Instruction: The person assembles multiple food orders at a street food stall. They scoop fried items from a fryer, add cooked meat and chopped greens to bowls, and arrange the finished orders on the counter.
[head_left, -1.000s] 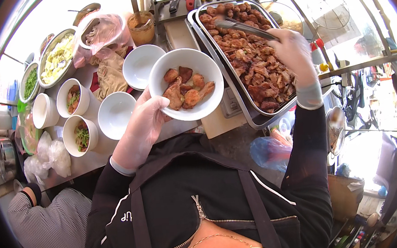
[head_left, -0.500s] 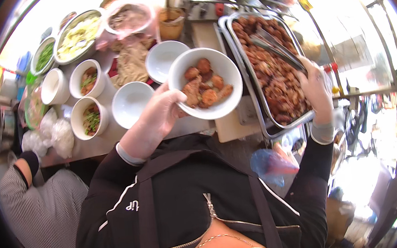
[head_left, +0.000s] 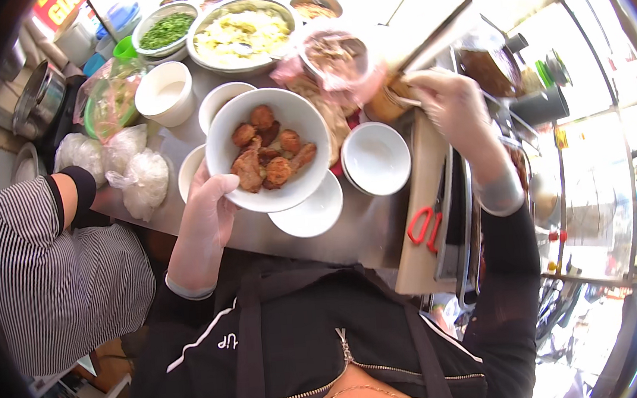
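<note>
My left hand [head_left: 208, 222], in a clear glove, grips the rim of a white bowl [head_left: 303, 121], thumb over the edge. Browned meatballs and meat pieces [head_left: 277, 171] lie in the bowl, which hangs above other white bowls. My right hand [head_left: 454, 110], gloved too, is at the far right by a brown utensil pot [head_left: 386, 104]. Its fingers are closed around something thin and pale, but blur hides what it is. Beneath the held bowl sits an empty white bowl [head_left: 312, 213]; farther right are stacked white bowls [head_left: 377, 158].
A wooden board [head_left: 412, 270] with red-handled scissors [head_left: 427, 229] lies at the right. Along the back stand a bowl of chopped greens [head_left: 165, 31], a basin of pale yellow food [head_left: 242, 36] and a pink-lined meat bowl [head_left: 337, 55]. Knotted bags [head_left: 141, 183] and a seated person's striped clothing [head_left: 71, 286] are left.
My view has swung left. My left hand has carried the filled bowl left over the other bowls. The right hand has let go of the tongs at the meat tray and reached to the utensil pot.
</note>
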